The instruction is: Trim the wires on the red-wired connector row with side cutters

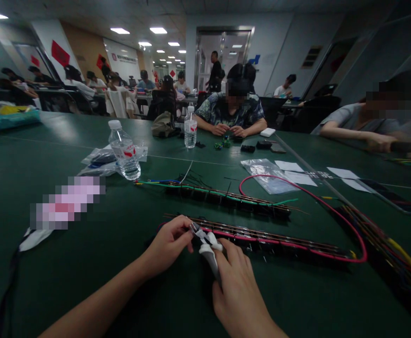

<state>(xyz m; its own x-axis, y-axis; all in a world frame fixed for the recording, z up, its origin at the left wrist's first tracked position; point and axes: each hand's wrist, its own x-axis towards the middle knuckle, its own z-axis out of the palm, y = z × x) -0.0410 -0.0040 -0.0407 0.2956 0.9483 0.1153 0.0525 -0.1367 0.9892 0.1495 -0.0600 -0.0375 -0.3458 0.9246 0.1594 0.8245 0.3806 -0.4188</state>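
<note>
My right hand (235, 279) is wrapped round the white handles of a pair of cutting pliers (207, 246). The pliers' metal jaws point up and left, at the near edge of a long black strip assembly (279, 245) with copper-coloured rods and a thick red wire (297, 245) along it. My left hand (172, 241) is closed at the assembly's left end, beside the jaws, its fingertips pinched together. What lies between those fingertips is too small to make out. Behind it lies a second black strip (226, 199) with a green wire along its length.
Two water bottles (124, 150) (190, 126) stand beyond the strips. A clear plastic bag (270, 176) and white papers (290, 166) lie at centre right. More wired strips (384, 239) are at the right. A blurred pink card (68, 204) lies left. Across the table, a person (232, 108) handles small parts.
</note>
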